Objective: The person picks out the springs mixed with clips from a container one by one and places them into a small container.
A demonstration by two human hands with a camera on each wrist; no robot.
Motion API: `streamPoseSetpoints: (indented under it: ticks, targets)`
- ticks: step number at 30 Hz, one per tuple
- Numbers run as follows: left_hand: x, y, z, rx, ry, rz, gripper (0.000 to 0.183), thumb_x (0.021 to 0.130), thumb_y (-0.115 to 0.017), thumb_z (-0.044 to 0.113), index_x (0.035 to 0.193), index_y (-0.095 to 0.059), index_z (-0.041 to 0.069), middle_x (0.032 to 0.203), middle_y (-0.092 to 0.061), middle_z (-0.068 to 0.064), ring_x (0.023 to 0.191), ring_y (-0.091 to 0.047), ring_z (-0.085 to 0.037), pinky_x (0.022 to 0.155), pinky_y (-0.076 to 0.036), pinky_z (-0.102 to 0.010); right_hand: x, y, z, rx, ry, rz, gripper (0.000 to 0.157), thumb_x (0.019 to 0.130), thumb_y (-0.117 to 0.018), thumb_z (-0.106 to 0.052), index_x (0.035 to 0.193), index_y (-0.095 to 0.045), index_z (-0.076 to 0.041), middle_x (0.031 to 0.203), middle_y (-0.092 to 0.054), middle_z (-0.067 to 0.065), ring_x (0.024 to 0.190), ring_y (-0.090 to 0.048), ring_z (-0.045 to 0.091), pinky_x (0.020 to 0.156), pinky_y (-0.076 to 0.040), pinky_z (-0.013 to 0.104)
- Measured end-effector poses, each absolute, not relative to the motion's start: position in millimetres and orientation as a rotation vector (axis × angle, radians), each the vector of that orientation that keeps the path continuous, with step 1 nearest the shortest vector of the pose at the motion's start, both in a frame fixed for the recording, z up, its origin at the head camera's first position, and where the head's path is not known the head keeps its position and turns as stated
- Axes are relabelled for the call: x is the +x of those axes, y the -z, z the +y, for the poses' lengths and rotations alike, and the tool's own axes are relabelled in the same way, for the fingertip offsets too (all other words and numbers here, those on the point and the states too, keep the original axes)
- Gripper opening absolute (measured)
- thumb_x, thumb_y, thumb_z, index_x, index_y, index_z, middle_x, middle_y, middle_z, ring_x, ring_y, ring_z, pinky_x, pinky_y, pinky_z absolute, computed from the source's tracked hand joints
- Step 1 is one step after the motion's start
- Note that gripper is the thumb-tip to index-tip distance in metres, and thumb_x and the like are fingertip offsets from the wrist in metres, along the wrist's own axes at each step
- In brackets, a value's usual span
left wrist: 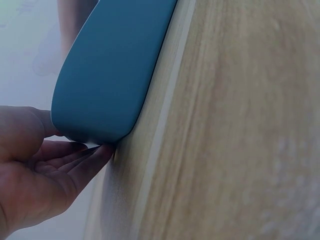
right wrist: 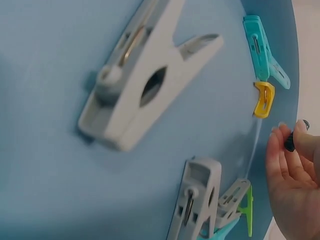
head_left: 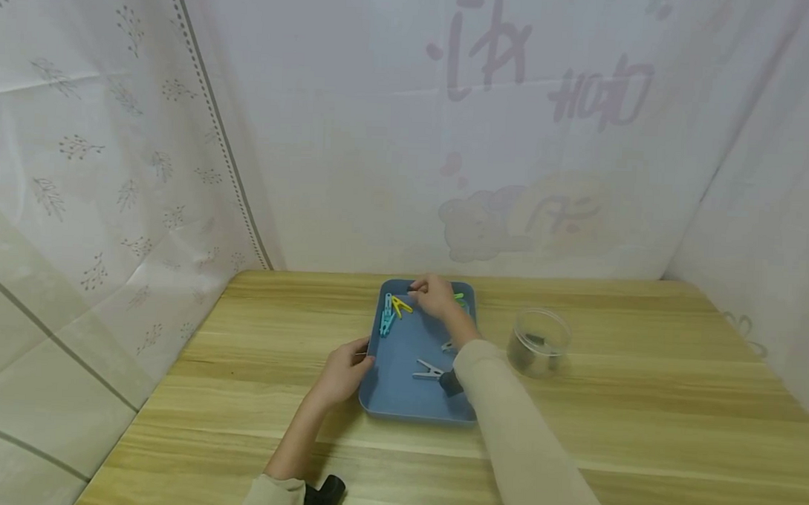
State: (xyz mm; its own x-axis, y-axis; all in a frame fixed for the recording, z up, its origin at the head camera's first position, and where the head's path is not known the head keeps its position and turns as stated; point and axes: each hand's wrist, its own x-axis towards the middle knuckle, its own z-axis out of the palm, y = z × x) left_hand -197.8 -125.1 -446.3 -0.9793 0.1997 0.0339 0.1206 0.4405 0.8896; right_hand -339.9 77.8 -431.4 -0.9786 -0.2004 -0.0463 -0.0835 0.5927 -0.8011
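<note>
A blue tray (head_left: 400, 390) lies on the wooden table with clothespins in it. My left hand (head_left: 342, 371) grips its left wall, thumb at the rim and fingers low on the outside. Over the tray's far end, my right hand (head_left: 435, 297) pinches a small dark ribbed piece (right wrist: 290, 142) between thumb and fingertips. Near it are a yellow clothespin (head_left: 401, 306) and a turquoise clothespin (head_left: 387, 316). A large grey clothespin (right wrist: 145, 82) lies closer to the near end. Another grey clothespin (right wrist: 196, 195) and a green clothespin (right wrist: 248, 210) sit along the right side, partly hidden by my arm in the head view.
A clear round jar (head_left: 540, 339) with dark contents stands on the table (head_left: 654, 380) right of the tray. Patterned curtains (head_left: 382, 133) hang behind the table and at the sides. My right sleeve (head_left: 519, 427) crosses the tray's right edge.
</note>
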Motion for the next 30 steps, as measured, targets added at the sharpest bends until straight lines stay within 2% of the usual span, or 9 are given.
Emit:
streamPoseSetpoints:
  ticks: [6, 15, 30]
  targets:
    - [-198.0, 446.5, -126.7, 0.306, -1.589, 2.603, 0.045, 0.104, -0.052, 0.000, 0.146, -0.050, -0.018, 0.145, -0.055, -0.037, 0.130, -0.060, -0.053, 0.104, -0.056, -0.057, -335.5, 425.2, 82.0, -0.292, 1.318, 2.689, 0.032, 0.109, -0.057, -0.010, 0.136, -0.064, 0.007, 0.126, -0.070, 0.026, 0.114, -0.070, 0.038, 0.097, -0.060, 0.048]
    - [-197.4, 447.0, -125.4, 0.272, -1.592, 2.610, 0.044, 0.104, -0.053, -0.001, 0.145, -0.051, -0.017, 0.145, -0.057, -0.036, 0.130, -0.060, -0.052, 0.104, -0.056, -0.056, -334.3, 421.0, 84.2, -0.326, 1.274, 2.707, 0.035, 0.110, -0.055, -0.011, 0.139, -0.063, 0.007, 0.132, -0.068, 0.026, 0.113, -0.071, 0.036, 0.094, -0.061, 0.044]
    - [-197.8, 446.4, -124.7, 0.267, -1.594, 2.608, 0.044, 0.104, -0.052, -0.001, 0.146, -0.051, -0.017, 0.145, -0.056, -0.036, 0.131, -0.060, -0.051, 0.105, -0.055, -0.057, -322.9, 413.4, 94.5, -0.377, 1.354, 2.661, 0.033, 0.108, -0.057, -0.008, 0.137, -0.061, 0.009, 0.135, -0.065, 0.028, 0.114, -0.071, 0.041, 0.094, -0.062, 0.044]
